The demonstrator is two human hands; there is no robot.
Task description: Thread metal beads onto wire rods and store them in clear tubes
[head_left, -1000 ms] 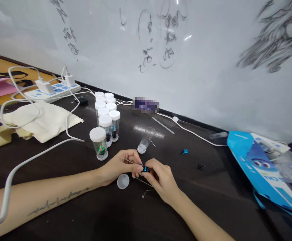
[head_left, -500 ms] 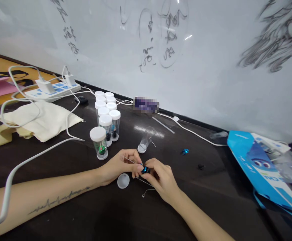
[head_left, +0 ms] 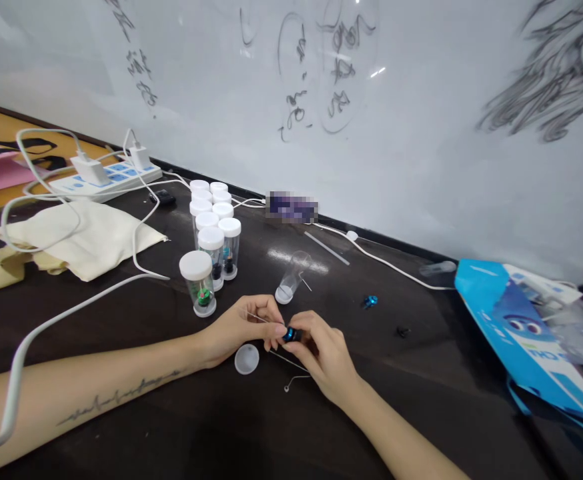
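A small blue and black part (head_left: pixel 291 335) is pinched between both hands near the middle of the view. My left hand (head_left: pixel 252 325) holds its left side, and a thin wire (head_left: pixel 257 316) sticks out from these fingers. My right hand (head_left: pixel 325 353) grips the right side of the same part. Below the hands a thin metal rod (head_left: pixel 287 361) and a hooked wire (head_left: pixel 296 380) show, their right ends hidden behind my right hand. A round white lid (head_left: pixel 247 359) lies just below my left hand. Beyond the hands a clear tube (head_left: pixel 293 277) lies on its side.
Several white-capped clear jars (head_left: pixel 211 241) stand left of centre. A blue piece (head_left: pixel 370 302) and small black bits (head_left: pixel 402 331) lie to the right. Farther out are a blue bag (head_left: pixel 511 320), a cream cloth (head_left: pixel 91 237), a power strip (head_left: pixel 116 179) and white cables.
Both hands keep hold of the blue and black part, which has tilted or shifted very slightly between the fingers. Otherwise the scene looks the same.
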